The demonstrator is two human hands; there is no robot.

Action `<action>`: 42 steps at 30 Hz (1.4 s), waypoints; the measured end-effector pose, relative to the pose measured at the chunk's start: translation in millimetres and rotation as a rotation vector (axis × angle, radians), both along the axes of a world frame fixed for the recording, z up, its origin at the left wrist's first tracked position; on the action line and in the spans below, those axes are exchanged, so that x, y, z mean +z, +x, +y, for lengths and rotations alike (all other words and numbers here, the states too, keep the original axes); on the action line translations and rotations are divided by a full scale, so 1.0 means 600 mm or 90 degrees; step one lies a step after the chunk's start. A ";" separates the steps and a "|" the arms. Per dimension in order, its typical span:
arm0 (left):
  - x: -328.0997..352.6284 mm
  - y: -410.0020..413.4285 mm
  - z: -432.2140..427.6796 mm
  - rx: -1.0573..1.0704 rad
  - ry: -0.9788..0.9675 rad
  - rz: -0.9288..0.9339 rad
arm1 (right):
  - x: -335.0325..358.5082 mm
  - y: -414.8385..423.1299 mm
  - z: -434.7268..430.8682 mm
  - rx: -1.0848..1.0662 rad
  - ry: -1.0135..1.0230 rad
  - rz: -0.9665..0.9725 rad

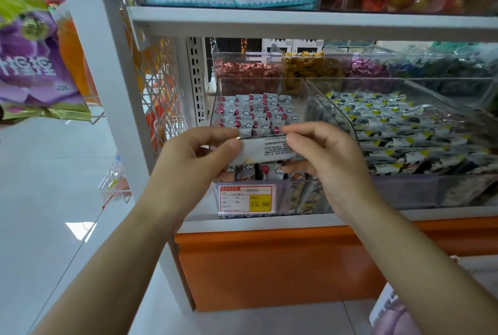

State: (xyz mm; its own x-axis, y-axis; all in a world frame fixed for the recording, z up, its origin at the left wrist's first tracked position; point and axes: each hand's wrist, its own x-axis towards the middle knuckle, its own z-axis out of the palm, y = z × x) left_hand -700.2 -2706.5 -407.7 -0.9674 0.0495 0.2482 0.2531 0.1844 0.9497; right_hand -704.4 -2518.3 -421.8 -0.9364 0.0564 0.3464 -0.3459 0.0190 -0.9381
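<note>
A small white snack packet (265, 149) with printed text on its back is held level between both hands, over the front of a clear plastic bin (299, 97). My left hand (188, 156) pinches its left end between thumb and fingers. My right hand (327, 162) pinches its right end. The bin holds several rows of matching white-and-red packets (253, 115). A price tag (247, 199) reading 15.80 is stuck on the bin's front wall.
A second clear bin (404, 129) of grey-and-yellow packets stands to the right. Bins of wrapped candies (248, 69) sit behind. A white shelf (296, 23) above carries blue packets. Purple bags (32, 65) hang at left. An orange base (269, 267) runs below.
</note>
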 end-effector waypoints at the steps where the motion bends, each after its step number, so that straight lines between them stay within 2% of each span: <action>1: 0.000 0.000 -0.001 -0.006 -0.006 0.005 | 0.001 0.000 0.000 -0.006 0.006 0.001; 7: -0.002 0.007 0.010 -0.031 -0.053 0.039 | -0.002 -0.011 0.004 -0.109 0.141 0.025; 11: -0.004 0.005 0.014 -0.003 0.008 0.020 | 0.006 -0.005 0.007 0.055 0.044 -0.037; 12: -0.004 0.003 0.013 0.006 0.019 0.015 | 0.007 -0.004 0.007 0.069 0.060 -0.023; 21: -0.002 0.009 0.012 -0.026 -0.042 0.024 | 0.010 0.001 -0.003 -0.052 0.158 0.093; 25: 0.001 0.005 0.011 -0.020 -0.041 0.009 | 0.010 0.007 -0.008 -0.025 0.162 0.122; 33: 0.009 -0.003 -0.015 -0.024 -0.086 0.003 | 0.010 0.001 -0.005 0.100 0.050 -0.017; 37: 0.012 0.000 -0.020 -0.120 -0.100 -0.041 | 0.007 -0.005 0.000 0.089 0.032 -0.059; 42: 0.011 -0.004 -0.023 -0.124 -0.117 -0.006 | 0.013 -0.007 0.008 0.158 0.003 -0.170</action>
